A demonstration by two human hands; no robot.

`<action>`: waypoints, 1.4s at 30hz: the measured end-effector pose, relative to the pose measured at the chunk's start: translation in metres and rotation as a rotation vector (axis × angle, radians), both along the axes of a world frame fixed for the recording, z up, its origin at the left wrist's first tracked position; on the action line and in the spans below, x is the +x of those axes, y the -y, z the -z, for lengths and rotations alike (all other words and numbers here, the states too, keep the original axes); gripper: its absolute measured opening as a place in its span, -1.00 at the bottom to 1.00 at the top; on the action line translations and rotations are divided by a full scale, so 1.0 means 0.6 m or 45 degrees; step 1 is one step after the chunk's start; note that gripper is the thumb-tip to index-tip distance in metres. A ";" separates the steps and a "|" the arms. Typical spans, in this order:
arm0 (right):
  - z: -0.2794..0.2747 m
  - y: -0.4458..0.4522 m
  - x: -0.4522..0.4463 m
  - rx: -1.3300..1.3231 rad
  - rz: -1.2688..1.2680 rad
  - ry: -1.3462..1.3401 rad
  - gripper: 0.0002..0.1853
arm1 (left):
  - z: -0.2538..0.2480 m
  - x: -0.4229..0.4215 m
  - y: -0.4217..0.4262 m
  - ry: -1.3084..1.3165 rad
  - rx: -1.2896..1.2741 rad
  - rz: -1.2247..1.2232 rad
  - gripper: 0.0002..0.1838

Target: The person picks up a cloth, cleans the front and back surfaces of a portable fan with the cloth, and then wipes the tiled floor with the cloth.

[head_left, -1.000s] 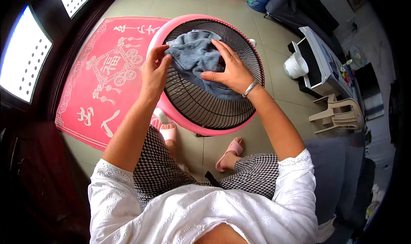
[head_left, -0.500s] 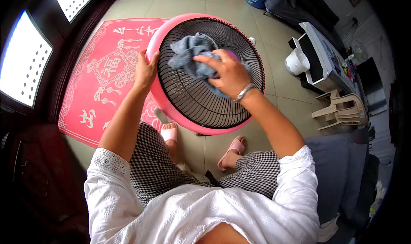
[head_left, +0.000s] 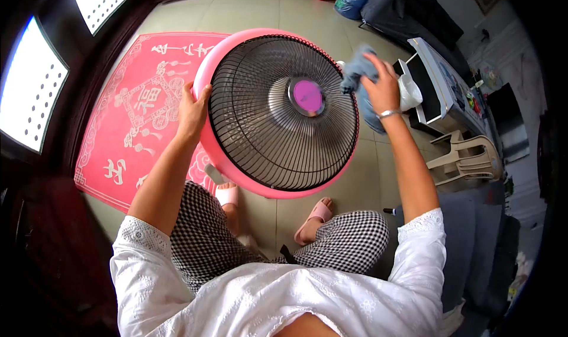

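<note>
Over tiled floor (head_left: pixel 251 11), arms (head_left: pixel 412 165) outstretched, the left hand (head_left: pixel 192 111) grips a pink appliance (head_left: pixel 284 121) by its edge; the right hand (head_left: pixel 384 89) clutches blue cloth (head_left: pixel 358 71).

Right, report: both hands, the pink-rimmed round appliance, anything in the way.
Left hand on pink rim of round appliance with black wire grille. Right hand clutching blue-grey cloth near grille's right edge. Nothing covering round purple centre disc.

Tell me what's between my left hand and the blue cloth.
In the head view, the pink-rimmed wire grille with its purple centre lies between your left hand and the blue cloth.
</note>
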State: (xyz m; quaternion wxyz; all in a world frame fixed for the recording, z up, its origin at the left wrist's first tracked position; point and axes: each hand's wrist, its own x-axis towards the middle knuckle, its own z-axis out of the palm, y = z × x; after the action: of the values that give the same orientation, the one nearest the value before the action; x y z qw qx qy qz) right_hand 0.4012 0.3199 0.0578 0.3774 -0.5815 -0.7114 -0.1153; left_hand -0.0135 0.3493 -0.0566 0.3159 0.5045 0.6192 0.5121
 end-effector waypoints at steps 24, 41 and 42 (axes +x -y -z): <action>-0.033 -0.363 -0.260 -0.598 -0.483 0.358 -0.47 | -0.030 0.029 0.034 0.266 0.096 0.132 -0.41; 0.143 -0.146 0.191 -0.943 0.291 0.037 -0.51 | -0.005 0.008 0.018 0.242 -0.048 0.063 -0.29; 0.171 -0.115 0.205 -0.929 0.334 0.066 -0.56 | 0.000 0.001 0.014 0.247 -0.063 0.054 -0.29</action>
State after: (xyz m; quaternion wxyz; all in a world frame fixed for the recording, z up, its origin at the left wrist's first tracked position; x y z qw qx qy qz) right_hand 0.5245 0.3890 -0.0449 0.1097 -0.7606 -0.6345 0.0832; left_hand -0.0127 0.3407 -0.0567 0.3975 0.4576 0.5872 0.5364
